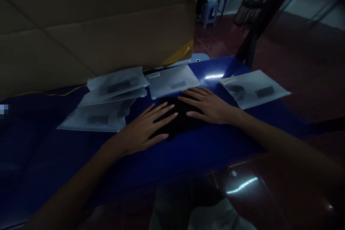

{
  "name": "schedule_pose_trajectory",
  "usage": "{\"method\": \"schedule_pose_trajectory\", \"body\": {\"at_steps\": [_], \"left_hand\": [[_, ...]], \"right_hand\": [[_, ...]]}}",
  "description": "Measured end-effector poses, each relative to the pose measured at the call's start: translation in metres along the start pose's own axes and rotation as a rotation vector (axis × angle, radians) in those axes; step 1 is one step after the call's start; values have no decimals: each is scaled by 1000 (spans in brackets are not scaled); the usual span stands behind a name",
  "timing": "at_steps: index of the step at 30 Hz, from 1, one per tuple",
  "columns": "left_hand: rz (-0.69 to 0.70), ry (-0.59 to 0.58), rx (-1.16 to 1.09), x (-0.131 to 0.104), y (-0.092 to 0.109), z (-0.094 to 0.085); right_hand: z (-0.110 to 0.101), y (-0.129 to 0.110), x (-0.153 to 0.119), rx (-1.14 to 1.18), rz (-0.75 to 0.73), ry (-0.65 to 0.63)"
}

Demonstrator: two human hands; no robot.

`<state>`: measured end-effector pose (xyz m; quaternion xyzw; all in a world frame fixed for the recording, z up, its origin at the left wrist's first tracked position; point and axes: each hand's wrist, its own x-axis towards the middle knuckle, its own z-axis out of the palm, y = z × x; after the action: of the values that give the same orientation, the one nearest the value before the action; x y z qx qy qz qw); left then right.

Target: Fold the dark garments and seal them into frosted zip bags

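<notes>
A black piece of cloth [179, 116] lies on the blue table [188, 147] in front of me; its exact kind is too dark to make out. My left hand [147, 127] rests flat on its left side with the fingers spread. Over its right side lies my right hand [206, 106], fingers stretched out and apart. Just beyond the cloth is a frosted zip bag [172, 81] with a small label. Another frosted zip bag [254, 88], with something dark inside, lies to the right of my right hand.
Several overlapping zip bags [107, 106] lie at the left. A large cardboard box [107, 43] stands along the table's back edge, with a yellow cord [61, 94] at its base. A dark metal post [258, 25] rises at the right. Farther back, a person sits on a blue stool [209, 13].
</notes>
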<state>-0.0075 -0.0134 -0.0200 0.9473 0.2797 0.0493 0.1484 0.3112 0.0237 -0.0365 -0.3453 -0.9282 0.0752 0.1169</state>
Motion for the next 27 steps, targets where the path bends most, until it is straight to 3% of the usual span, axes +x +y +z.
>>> {"method": "schedule_pose_trajectory", "body": {"at_steps": [8, 13, 17, 21, 27], "left_hand": [[-1, -2, 0, 0, 2, -3], [-1, -17, 11, -1, 4, -3], [9, -21, 7, -2, 5, -4], [17, -35, 9, -2, 6, -5], [-5, 7, 38, -1, 5, 0]], "right_hand": [[-3, -3, 1, -39, 91, 42], [-11, -6, 0, -209, 420, 207], [-13, -9, 0, -271, 594, 145], [-13, -12, 1, -209, 620, 107], [-17, -23, 3, -9, 576, 210]]}}
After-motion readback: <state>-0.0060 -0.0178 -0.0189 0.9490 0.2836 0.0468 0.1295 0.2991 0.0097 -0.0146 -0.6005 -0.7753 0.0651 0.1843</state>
